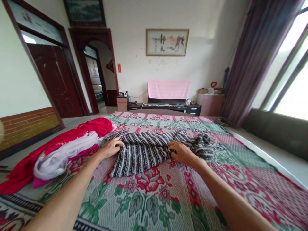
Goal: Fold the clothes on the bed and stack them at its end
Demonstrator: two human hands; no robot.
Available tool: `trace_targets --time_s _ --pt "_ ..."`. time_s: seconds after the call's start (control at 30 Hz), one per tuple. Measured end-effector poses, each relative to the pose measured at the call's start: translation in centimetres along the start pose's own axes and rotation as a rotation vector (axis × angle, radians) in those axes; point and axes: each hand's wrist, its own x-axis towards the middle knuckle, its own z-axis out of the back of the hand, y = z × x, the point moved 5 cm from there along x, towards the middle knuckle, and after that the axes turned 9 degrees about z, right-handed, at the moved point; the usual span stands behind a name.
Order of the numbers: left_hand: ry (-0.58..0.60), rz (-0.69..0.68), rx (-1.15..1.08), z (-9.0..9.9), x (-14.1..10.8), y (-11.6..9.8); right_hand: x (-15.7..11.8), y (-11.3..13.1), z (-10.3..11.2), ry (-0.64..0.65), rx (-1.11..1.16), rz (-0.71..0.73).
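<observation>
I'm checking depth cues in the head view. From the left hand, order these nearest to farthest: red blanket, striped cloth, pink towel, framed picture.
1. Striped cloth, under the left hand.
2. Red blanket, just left on the bed.
3. Pink towel, across the room.
4. Framed picture, on the wall above the towel.

Single head cam, looks forward and down across the bed (154, 199) toward the far wall (134, 64); hands close below.

I note a garment (141, 150) striped black and white; the bedspread (149, 199) beneath — red flowers, green leaves on pale ground. Beside it, a red cloth (79, 133) over white fabric (62, 154). Curtain (252, 61) — dull purple.
</observation>
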Motion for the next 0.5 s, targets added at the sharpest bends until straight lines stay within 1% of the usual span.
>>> trace_targets --time_s 0.07,0.1,0.17,0.2,0.23,0.27,0.3,0.37,0.4,0.43,0.47,0.5 --pt "-0.200 0.061 -0.108 1.5 0.4 0.7 0.4 1.3 0.7 -0.066 -0.014 0.012" --pt "-0.309 0.118 -0.153 2.4 0.3 1.2 0.6 2.1 1.0 -0.088 -0.002 0.028" --pt "-0.506 0.265 -0.207 4.0 -0.1 2.3 1.2 4.4 1.3 -0.083 0.066 0.074" --pt "-0.568 0.333 -0.210 4.6 -0.4 2.7 1.5 5.6 1.2 -0.072 0.121 0.097" --pt "-0.600 0.393 -0.200 5.0 -0.6 3.1 1.8 6.9 1.0 -0.052 0.188 0.126" --pt "-0.600 0.446 -0.180 5.2 -0.8 3.5 2.0 8.2 0.7 -0.028 0.265 0.153" --pt "-0.571 0.491 -0.154 5.2 -0.9 3.8 2.1 9.4 0.3 0.018 0.354 0.190" --pt "-0.465 0.561 -0.107 4.9 -0.9 4.3 2.2 11.5 -0.6 0.155 0.528 0.239" --pt "-0.418 0.584 -0.091 4.7 -0.9 4.5 2.2 12.1 -0.9 0.214 0.590 0.255" --pt "-0.390 0.591 -0.077 4.5 -0.8 4.5 2.2 12.4 -0.8 0.248 0.627 0.256" --pt "-0.383 0.581 -0.063 4.5 -0.8 4.3 2.3 12.2 -0.5 0.244 0.635 0.241" --pt "-0.394 0.561 -0.047 4.5 -0.7 4.0 2.4 11.5 0.1 0.202 0.614 0.211"
